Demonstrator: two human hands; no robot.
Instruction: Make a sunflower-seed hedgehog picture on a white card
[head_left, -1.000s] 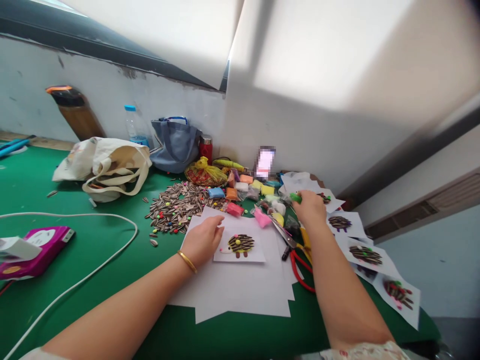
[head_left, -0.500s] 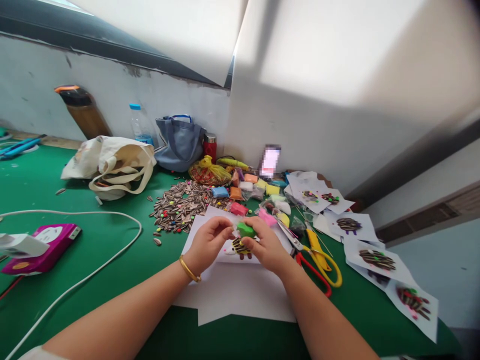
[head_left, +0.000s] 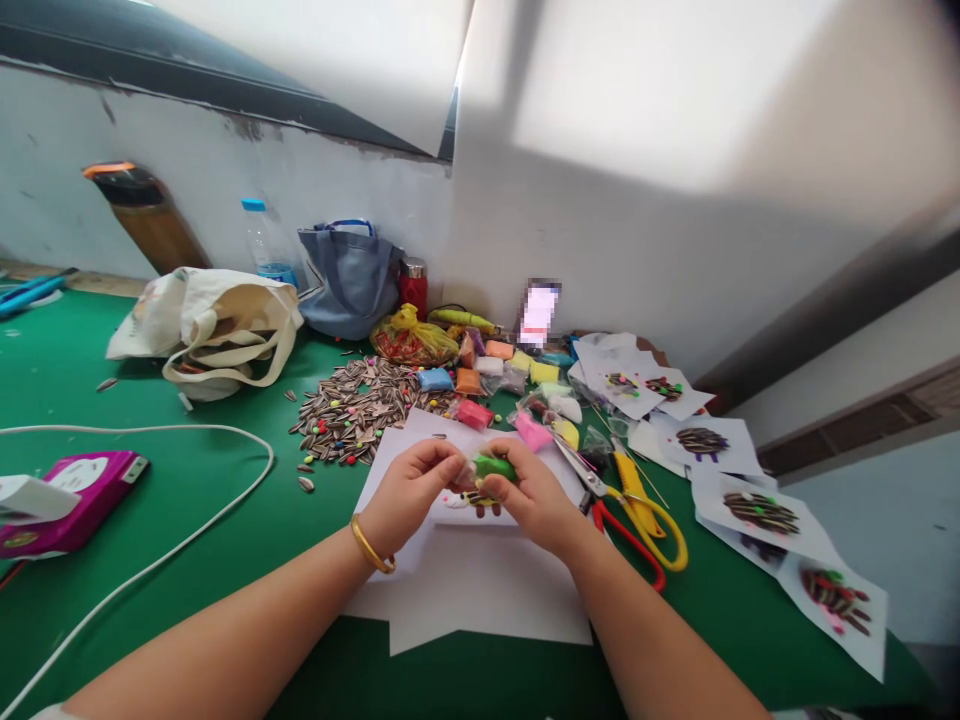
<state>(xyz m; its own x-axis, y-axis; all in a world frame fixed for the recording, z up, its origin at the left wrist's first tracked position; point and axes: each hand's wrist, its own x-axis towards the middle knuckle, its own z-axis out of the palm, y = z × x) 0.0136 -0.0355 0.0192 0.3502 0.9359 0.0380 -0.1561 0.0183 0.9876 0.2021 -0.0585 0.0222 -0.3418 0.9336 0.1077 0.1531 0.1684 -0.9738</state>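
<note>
My right hand (head_left: 541,502) is closed round a lump of bright green modelling clay (head_left: 495,466) in a clear wrapper. The fingertips of my left hand (head_left: 409,492) pinch the wrapper's clear plastic (head_left: 466,474) at the clay's left side. Both hands are just above white paper sheets (head_left: 465,585). Under them, partly hidden, lies a small striped figure (head_left: 478,503) with yellow and brown parts. Past my fingers sit a pink clay packet (head_left: 533,432) and a red clay packet (head_left: 474,414).
Sunflower seeds (head_left: 352,405) with coloured beads are heaped left of the papers. Scissors (head_left: 581,468) and a yellow cutter (head_left: 634,490) lie right of my hands. Finished seed pictures (head_left: 761,512) line the right edge. A phone (head_left: 538,312), bags and a white cable (head_left: 225,515) surround the work.
My left fingers have come closer to the green clay, and more clear plastic shows between the hands. The clay has tilted slightly. The whole view has shifted a little.
</note>
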